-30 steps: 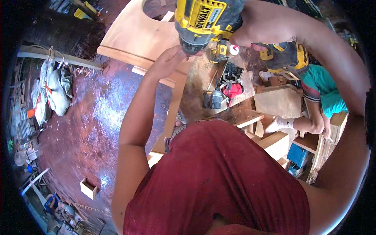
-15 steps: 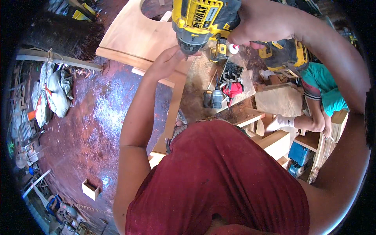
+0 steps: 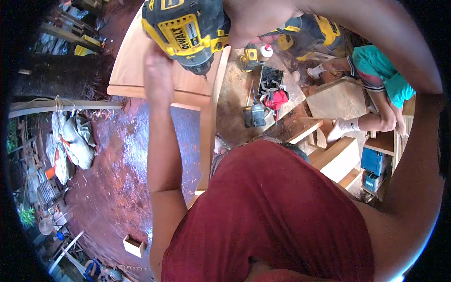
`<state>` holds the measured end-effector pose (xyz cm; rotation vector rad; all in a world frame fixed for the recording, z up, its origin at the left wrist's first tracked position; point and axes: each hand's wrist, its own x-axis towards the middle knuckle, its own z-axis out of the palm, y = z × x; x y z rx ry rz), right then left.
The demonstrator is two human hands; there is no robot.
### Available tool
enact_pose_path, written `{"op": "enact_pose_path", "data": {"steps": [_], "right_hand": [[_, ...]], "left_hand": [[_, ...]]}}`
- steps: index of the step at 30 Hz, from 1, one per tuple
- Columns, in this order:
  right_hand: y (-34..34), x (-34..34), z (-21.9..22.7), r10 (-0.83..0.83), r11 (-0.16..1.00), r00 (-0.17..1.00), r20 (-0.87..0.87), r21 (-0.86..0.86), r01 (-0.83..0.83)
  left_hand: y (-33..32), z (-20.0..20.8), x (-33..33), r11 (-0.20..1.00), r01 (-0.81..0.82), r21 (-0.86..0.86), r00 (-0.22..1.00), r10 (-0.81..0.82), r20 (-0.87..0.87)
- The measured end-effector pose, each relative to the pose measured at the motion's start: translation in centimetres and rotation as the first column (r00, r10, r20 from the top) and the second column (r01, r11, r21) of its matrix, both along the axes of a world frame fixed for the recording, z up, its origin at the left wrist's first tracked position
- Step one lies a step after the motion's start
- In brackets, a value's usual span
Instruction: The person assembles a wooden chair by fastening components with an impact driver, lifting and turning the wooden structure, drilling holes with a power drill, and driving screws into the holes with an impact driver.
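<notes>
My right hand (image 3: 258, 21) is wrapped round the handle of a yellow and black cordless drill (image 3: 181, 35). Its chuck (image 3: 199, 65) angles downward, with a short bit tip showing, over a light wooden panel (image 3: 129, 63) with a curved outer edge. On the far side of my hand, the drill's battery end shows in part. My left hand (image 3: 158, 75) is beside the drill body, above the panel's grooved border. Motion smears that hand and the drill partly covers its fingers, so their grip is unclear. A long wooden rail (image 3: 206, 136) runs from the panel toward me.
Right of the rail lie a smaller yellow and black tool (image 3: 249, 58), a white bottle (image 3: 266, 53), a red pouch (image 3: 275, 99) and a grey tool (image 3: 256, 115). A co-worker's leg (image 3: 380, 120) is at right, near blue cases (image 3: 372, 160). Pale sacks (image 3: 75, 141) hang at left.
The drill and my right hand have moved left in view. My left hand has come away from the chuck, leftward to beside the drill body. The whole view has shifted somewhat.
</notes>
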<state>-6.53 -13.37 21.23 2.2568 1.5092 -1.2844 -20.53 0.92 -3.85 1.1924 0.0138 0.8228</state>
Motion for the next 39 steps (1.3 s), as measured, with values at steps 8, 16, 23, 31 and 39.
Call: {"op": "enact_pose_path", "data": {"steps": [8, 16, 23, 31, 39], "right_hand": [[-0.7, 0.8, -0.2, 0.016, 0.999, 0.997, -0.07, 0.039, -0.014], [-0.2, 0.3, -1.2, 0.004, 0.999, 0.999, -0.035, 0.036, -0.003], [-0.3, -1.3, 0.8, -0.114, 0.994, 0.99, 0.086, 0.003, 0.114], [0.3, 0.1, 0.3, 0.007, 1.0, 0.998, -0.07, -0.006, -0.007], [0.2, 0.0, 0.3, 0.006, 1.0, 0.998, -0.059, -0.026, -0.007]], "left_hand": [[-1.7, 6.3, 1.8, 0.947, 0.093, 0.307, 0.995, -0.096, -0.006], [-2.6, 4.4, 3.4, 0.969, 0.032, 0.245, 0.978, -0.081, 0.193], [-1.0, 3.2, 4.0, 0.983, 0.035, 0.179, 0.981, -0.068, 0.18], [-0.6, 1.9, 3.8, 0.986, 0.047, 0.162, 0.977, -0.079, 0.197], [-2.3, 4.1, 4.0, 0.979, 0.073, 0.192, 0.969, -0.115, 0.219]]}}
